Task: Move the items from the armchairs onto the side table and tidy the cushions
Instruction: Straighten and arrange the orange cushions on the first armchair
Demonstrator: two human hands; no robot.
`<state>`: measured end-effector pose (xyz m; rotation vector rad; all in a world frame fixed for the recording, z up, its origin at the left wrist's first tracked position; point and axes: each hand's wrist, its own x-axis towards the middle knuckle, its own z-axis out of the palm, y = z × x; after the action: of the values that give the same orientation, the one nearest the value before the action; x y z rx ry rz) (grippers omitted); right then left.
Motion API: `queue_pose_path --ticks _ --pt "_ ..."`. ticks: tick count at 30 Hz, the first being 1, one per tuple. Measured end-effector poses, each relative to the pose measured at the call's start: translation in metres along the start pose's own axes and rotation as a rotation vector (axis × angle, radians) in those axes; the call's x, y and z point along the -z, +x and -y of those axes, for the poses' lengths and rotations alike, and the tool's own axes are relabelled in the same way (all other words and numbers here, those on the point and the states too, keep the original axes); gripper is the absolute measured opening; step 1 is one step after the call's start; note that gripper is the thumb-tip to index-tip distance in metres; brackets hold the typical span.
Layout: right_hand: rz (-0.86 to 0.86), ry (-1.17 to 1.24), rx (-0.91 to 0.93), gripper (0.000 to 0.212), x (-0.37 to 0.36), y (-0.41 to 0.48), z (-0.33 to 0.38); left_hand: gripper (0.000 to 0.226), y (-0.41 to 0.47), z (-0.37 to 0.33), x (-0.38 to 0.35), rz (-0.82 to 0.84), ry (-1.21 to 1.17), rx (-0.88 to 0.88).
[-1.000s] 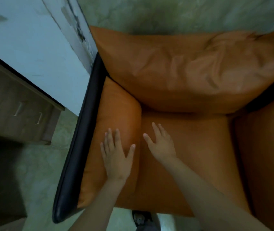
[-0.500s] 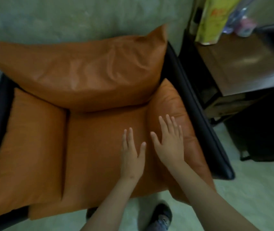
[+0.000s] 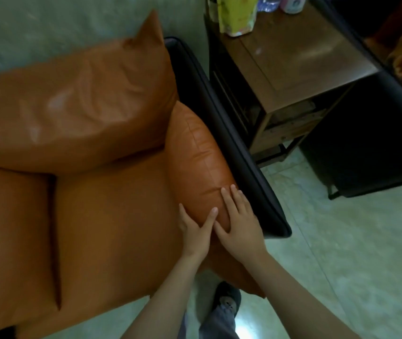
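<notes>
An orange leather armchair fills the left of the view, with a big back cushion (image 3: pixel 77 113), a seat cushion (image 3: pixel 111 228) and a right side cushion (image 3: pixel 197 155) against the black frame (image 3: pixel 222 123). My left hand (image 3: pixel 195 231) lies at the inner edge of the right side cushion, thumb over it, fingers partly tucked between it and the seat. My right hand (image 3: pixel 240 221) presses flat on top of the same cushion, fingers spread. To the right stands the wooden side table (image 3: pixel 305 59), bearing a yellow-green packet (image 3: pixel 236 13), a bottle (image 3: pixel 268 2) and a pink item (image 3: pixel 293 3).
A second black-framed armchair (image 3: pixel 378 133) with orange cushions stands right of the side table. The left side cushion (image 3: pixel 11 228) lies at the near left. My shoe (image 3: pixel 226 299) is on the pale tiled floor (image 3: pixel 354 253) in front of the seat.
The view swung from the chair's left side to its right. Both hands moved off the left cushion and seat onto the right side cushion; the side table came into view.
</notes>
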<state>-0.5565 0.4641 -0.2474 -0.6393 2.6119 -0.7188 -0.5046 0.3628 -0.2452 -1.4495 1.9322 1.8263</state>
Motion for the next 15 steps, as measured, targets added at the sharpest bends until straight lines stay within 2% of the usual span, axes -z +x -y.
queue_pose_path --ticks 5,11,15 --pt "-0.028 0.054 -0.029 0.073 -0.003 0.003 -0.001 0.135 0.022 0.005 0.001 0.027 -0.078 0.071" --pt "-0.026 0.041 -0.054 0.071 -0.014 0.020 0.008 0.124 0.046 0.007 0.002 -0.060 -0.120 0.012" --pt "-0.011 0.026 -0.041 0.073 -0.013 0.071 0.029 0.119 0.088 -0.019 0.012 -0.097 -0.141 -0.040"
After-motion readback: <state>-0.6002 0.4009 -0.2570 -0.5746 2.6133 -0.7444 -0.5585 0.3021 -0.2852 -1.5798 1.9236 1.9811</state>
